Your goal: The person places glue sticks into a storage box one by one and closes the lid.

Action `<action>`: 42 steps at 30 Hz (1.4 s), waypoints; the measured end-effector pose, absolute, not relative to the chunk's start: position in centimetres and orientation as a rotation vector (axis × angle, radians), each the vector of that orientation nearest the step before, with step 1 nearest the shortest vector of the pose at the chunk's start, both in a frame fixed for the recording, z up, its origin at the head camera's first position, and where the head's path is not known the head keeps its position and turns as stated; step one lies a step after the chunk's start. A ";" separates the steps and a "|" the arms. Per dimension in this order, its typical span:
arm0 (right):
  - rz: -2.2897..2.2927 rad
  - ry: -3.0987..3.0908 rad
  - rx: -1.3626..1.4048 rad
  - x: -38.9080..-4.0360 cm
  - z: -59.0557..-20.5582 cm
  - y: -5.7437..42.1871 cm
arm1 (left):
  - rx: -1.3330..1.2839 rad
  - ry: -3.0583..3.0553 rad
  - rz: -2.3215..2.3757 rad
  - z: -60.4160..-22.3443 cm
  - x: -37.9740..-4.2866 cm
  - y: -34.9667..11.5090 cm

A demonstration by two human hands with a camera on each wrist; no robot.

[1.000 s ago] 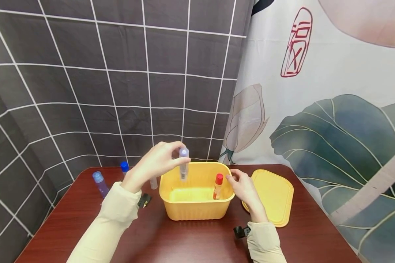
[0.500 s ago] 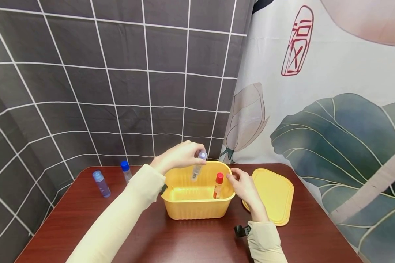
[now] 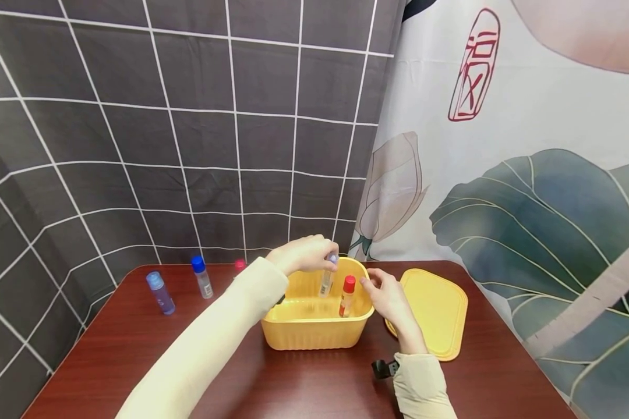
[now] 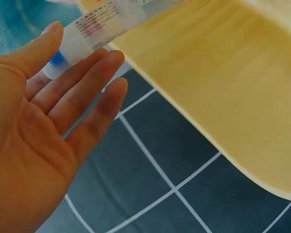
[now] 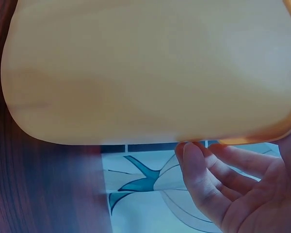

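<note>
Near its back edge, the counter bears a yellow bin. The right hand pinches the rim nearest the counter's right edge, presumably steadying it; the left hand, grip narrowed to bottle width, holds a clear bottle cap-up in the bin's mouth, probably leaving its base free.

– Where has the left hand taken the clear tube?
– Across the tub, from its left half to its right, and lower.
– And left of the tub?
– The sleeve has uncovered the whole blue-capped tube, and a red cap now shows above that sleeve.
</note>
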State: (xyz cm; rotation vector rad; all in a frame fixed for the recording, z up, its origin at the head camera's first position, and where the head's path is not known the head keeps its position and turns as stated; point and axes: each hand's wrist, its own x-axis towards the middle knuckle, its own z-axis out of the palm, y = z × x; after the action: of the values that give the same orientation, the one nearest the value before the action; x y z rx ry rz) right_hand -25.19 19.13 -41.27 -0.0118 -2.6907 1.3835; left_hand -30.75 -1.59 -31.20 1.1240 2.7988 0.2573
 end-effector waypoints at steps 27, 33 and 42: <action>1.380 -2.677 0.018 -25.0 -41.4 19.1 | 1.039 2.735 0.029 -34.3 -31.0 1.0; 1.400 -2.675 0.011 -25.0 -41.5 19.0 | 1.022 2.731 0.054 -34.4 -30.7 1.0; 1.385 -2.675 0.010 -25.0 -41.5 19.1 | 1.059 2.741 0.015 -34.6 -30.8 1.1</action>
State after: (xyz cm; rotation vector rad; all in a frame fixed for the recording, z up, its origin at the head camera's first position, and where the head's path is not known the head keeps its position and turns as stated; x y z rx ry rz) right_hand -25.02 19.13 -41.45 0.0099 -2.6745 1.3847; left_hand -30.75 1.08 -34.60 1.0588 2.7411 0.0146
